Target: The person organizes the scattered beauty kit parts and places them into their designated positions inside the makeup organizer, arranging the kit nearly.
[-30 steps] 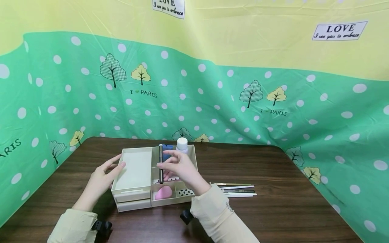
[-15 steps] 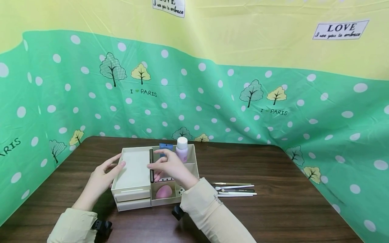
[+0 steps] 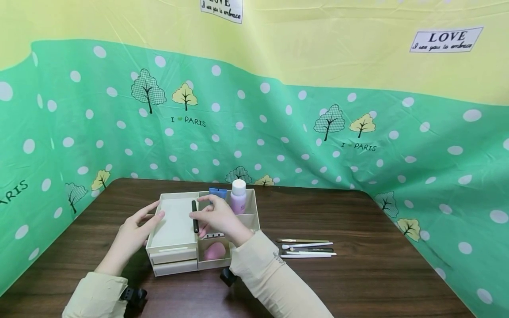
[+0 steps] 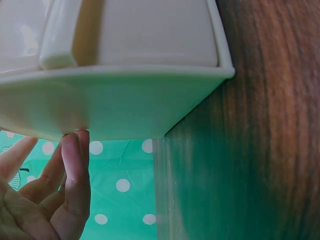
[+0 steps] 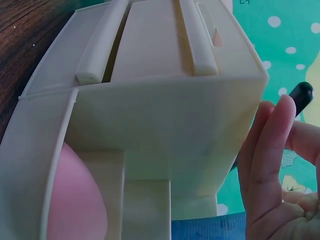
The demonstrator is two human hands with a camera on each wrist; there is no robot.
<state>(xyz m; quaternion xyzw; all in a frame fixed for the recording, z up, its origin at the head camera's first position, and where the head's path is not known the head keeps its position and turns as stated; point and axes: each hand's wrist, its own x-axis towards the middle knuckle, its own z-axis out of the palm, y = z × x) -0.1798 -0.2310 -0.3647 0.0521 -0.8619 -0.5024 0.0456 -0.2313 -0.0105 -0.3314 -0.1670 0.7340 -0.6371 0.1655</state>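
Note:
My right hand (image 3: 218, 217) pinches a slim black cosmetic pen (image 3: 195, 216) between thumb and fingers, above the right side of the flat top tray. The tray tops the two-drawer part of a cream makeup organizer (image 3: 175, 221). In the right wrist view one dark end of the pen (image 5: 302, 97) sticks out beyond the fingers. My left hand (image 3: 131, 229) rests at the organizer's left side, thumb over the rim. In the left wrist view its relaxed fingers (image 4: 75, 175) touch the outer side wall (image 4: 110, 105).
The organizer's right compartments hold a lilac bottle (image 3: 238, 198) with a white cap, a blue tube (image 3: 218, 193) and a pink sponge (image 3: 215, 251). Several makeup brushes (image 3: 310, 250) lie on the dark wooden table (image 3: 358, 278). A green and yellow curtain (image 3: 278, 132) hangs behind.
My right hand has carried the black pen left, from above the middle compartments to over the top tray, and tilted it slightly. My left hand stays in place.

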